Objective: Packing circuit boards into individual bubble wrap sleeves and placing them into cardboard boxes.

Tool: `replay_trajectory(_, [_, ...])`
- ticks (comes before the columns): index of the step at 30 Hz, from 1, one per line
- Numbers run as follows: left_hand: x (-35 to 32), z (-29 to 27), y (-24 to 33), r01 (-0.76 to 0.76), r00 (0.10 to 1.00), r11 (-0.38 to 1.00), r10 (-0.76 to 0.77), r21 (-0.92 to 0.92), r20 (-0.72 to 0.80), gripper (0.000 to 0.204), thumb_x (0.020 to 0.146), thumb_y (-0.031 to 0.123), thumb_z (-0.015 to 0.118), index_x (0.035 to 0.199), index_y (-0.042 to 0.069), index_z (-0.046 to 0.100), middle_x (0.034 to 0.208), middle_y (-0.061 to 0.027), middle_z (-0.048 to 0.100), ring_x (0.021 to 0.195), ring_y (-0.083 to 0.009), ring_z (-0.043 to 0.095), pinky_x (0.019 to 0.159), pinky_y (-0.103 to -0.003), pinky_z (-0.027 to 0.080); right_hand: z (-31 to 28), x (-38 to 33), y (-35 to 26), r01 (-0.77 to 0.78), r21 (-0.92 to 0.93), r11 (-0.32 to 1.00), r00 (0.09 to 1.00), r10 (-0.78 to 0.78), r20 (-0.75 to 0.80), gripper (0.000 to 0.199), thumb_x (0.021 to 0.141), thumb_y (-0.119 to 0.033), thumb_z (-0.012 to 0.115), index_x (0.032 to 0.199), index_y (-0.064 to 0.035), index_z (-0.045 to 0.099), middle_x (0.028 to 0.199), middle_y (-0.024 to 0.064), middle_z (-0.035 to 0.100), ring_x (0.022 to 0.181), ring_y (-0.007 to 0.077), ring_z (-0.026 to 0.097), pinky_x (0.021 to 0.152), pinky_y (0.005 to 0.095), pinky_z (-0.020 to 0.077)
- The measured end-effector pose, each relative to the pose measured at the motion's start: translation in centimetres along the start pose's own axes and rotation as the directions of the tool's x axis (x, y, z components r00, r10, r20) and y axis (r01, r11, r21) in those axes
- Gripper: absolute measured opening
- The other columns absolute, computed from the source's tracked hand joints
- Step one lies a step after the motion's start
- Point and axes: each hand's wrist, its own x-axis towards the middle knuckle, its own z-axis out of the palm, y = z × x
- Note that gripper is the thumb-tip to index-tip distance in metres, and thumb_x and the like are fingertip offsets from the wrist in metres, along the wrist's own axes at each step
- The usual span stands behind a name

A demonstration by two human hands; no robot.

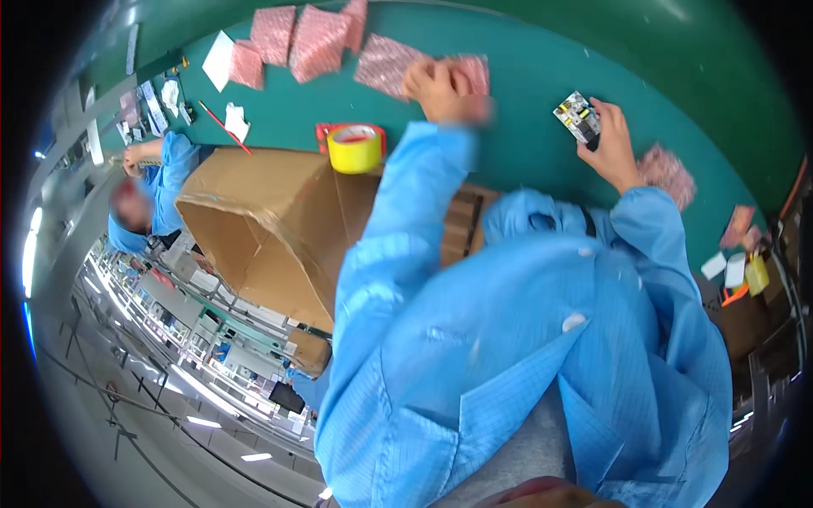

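Note:
My right hand (pixel 613 151) holds a small circuit board (pixel 577 117) by its edge between thumb and fingers. The board is whitish with yellow and black parts on it, tilted over the green table. Farther left, my left hand (pixel 440 91) rests with curled fingers on a pink bubble-wrap bag (pixel 385 66), which shows on both sides of the hand. The fingertips are partly hidden, but they look closed on the bag. A crumpled pink bubble-wrap piece (pixel 667 175) lies beside my right wrist.
More pink bubble bags (pixel 320 42) lie along the far left of the green table (pixel 508 144). A roll of yellow tape (pixel 355 150) stands by an open cardboard box (pixel 262 190). A red pen (pixel 225 129) is near a co-worker's blue sleeve (pixel 179 158).

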Motion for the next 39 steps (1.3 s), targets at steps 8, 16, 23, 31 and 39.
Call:
replay_trajectory(8, [-2.0, -7.7, 6.1, -0.197, 0.980, 0.980, 0.197, 0.007, -0.013, 0.010, 0.070, 0.019, 0.069, 0.078, 0.017, 0.065, 0.088, -0.0017, 0.057, 0.093, -0.0252, 0.048, 0.088, -0.046, 0.028, 1.4, -7.0, -0.1, -0.213, -0.245, 0.946, 0.976, 0.196, -0.092, 0.085, 0.058, -0.023, 0.083, 0.129, -0.0069, 0.040, 0.113, 0.0160, 0.046, 0.106, 0.0349, 0.047, 0.086, 0.0439, 0.0441])
replay_trajectory(16, [-13.5, -4.3, 11.3, 0.249, 0.816, 0.891, 0.018, -0.379, 0.578, 0.016, 0.077, 0.016, 0.070, 0.085, 0.005, 0.062, 0.073, -0.0101, 0.064, 0.067, -0.0240, 0.063, 0.063, -0.037, 0.050, 3.3, -8.6, 1.5, -0.431, 0.005, 0.902, 0.892, 0.427, -0.147, 0.067, 0.071, -0.037, 0.077, 0.118, -0.0014, 0.046, 0.104, 0.0173, 0.055, 0.095, 0.0327, 0.058, 0.081, 0.0413, 0.0479])
replay_trajectory(23, [-14.4, -1.9, 11.8, 0.363, 0.792, 0.788, 0.020, -0.497, 0.611, 0.020, 0.079, 0.015, 0.070, 0.092, 0.001, 0.063, 0.081, -0.0093, 0.064, 0.069, -0.0179, 0.063, 0.063, -0.030, 0.053, 4.0, -11.1, 7.0, -0.475, 0.413, 0.777, 0.836, 0.545, -0.065, 0.056, 0.077, -0.043, 0.072, 0.101, 0.0051, 0.056, 0.087, 0.0194, 0.063, 0.081, 0.0285, 0.063, 0.072, 0.0372, 0.0503])
replay_trajectory(31, [-13.4, -2.3, 11.1, -0.077, 0.809, 0.913, 0.293, -0.402, 0.509, 0.016, 0.072, 0.008, 0.067, 0.087, 0.005, 0.065, 0.086, -0.0136, 0.059, 0.079, -0.0303, 0.062, 0.070, -0.039, 0.052, 3.7, -12.8, 4.8, -0.394, 0.826, 0.404, 0.842, 0.518, 0.149, 0.042, 0.086, -0.019, 0.067, 0.118, 0.0035, 0.052, 0.092, 0.0131, 0.064, 0.078, 0.0173, 0.065, 0.065, 0.0243, 0.0533])
replay_trajectory(39, [-11.2, -3.6, 12.1, -0.331, 0.898, 0.900, 0.393, -0.285, 0.199, 0.018, 0.068, 0.011, 0.069, 0.085, 0.007, 0.064, 0.100, -0.0155, 0.057, 0.095, -0.0300, 0.057, 0.088, -0.040, 0.044, 4.2, -13.9, 6.1, -0.412, 0.840, 0.352, 0.885, 0.373, 0.277, 0.031, 0.089, -0.008, 0.058, 0.117, 0.0014, 0.052, 0.103, 0.0084, 0.062, 0.094, 0.0146, 0.060, 0.082, 0.0251, 0.0509])
